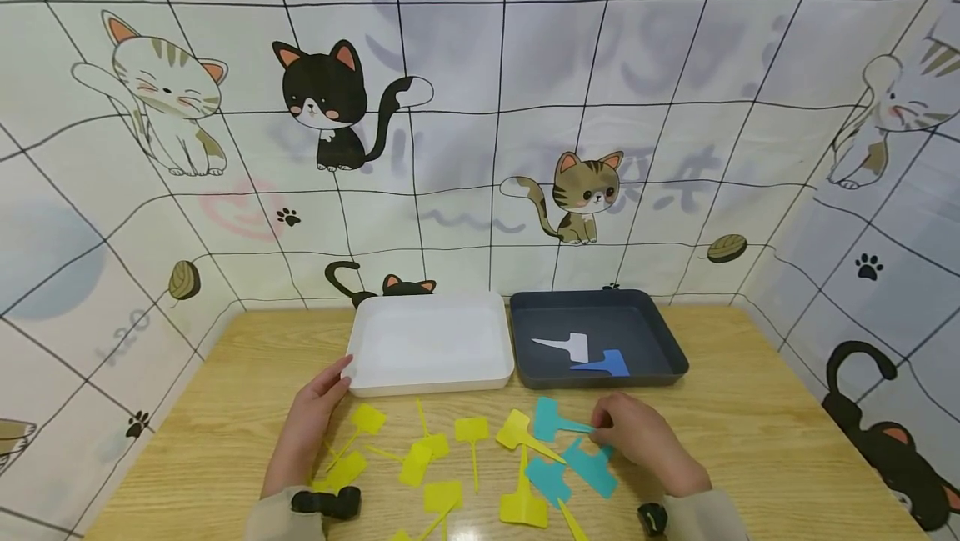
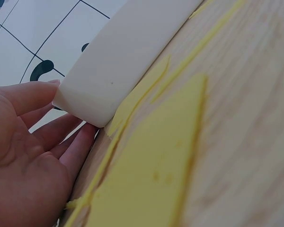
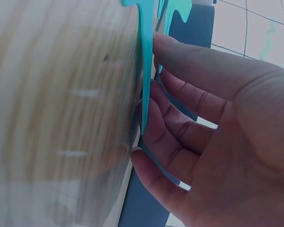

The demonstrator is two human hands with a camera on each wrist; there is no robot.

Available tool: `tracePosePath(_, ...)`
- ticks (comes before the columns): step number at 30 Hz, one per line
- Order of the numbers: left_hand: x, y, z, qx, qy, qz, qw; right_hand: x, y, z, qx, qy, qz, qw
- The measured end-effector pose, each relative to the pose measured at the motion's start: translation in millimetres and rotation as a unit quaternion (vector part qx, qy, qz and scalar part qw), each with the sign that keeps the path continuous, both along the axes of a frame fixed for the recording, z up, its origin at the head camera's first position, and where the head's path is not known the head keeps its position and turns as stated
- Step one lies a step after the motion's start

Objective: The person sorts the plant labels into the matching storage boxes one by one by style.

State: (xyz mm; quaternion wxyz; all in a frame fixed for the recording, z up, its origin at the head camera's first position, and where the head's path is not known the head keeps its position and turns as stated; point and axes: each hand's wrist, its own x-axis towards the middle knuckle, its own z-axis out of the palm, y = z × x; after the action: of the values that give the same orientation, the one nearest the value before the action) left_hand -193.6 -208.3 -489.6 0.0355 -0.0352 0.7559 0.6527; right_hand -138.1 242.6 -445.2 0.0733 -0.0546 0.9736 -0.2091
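Observation:
My left hand [image 1: 315, 408] holds the near left corner of a white tray [image 1: 431, 341]; in the left wrist view its thumb lies on the rim, the other fingers along the side. With fingertips low over the table, my right hand [image 1: 645, 438] pinches the pointed end of a teal T-shaped plant label [image 1: 547, 420]. Two more teal plant labels [image 1: 592, 468] lie just below it, one of which crosses the foreground of the right wrist view. Yellow plant labels [image 1: 472, 433] are scattered between the hands, several of them overlapping.
To the right of the white tray stands a dark grey tray [image 1: 652, 341], with a white plant label [image 1: 577, 347] and a blue plant label [image 1: 615, 363] inside. Both trays sit at the back of the wooden table [image 1: 210, 424], before a cat-patterned cloth wall [image 1: 465, 107].

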Motion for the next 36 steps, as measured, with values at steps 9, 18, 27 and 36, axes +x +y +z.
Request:
tracePosePath(9, 0.8, 2.0, 2.5, -0.013, -0.006, 0.004, 0.9999, -0.4, 4.5, 1.1, -0.027, 0.002, 0.019, 0.999)
tracePosePath(18, 0.1, 1.6, 3.7, -0.008, -0.002, 0.006, 0.9999, -3.5, 14.0, 2.2, -0.085, 0.017, 0.058, 0.995)
tracePosePath(27, 0.6, 2.4, 4.4, -0.005, -0.014, 0.002, 0.9999, -5.8, 19.4, 4.4, -0.146, 0.018, 0.06, 0.987)
tracePosePath(36, 0.1, 2.9, 1.6, -0.004, -0.014, 0.006, 0.9999, -8.7, 16.4, 11.1, -0.204, 0.027, 0.034, 0.978)
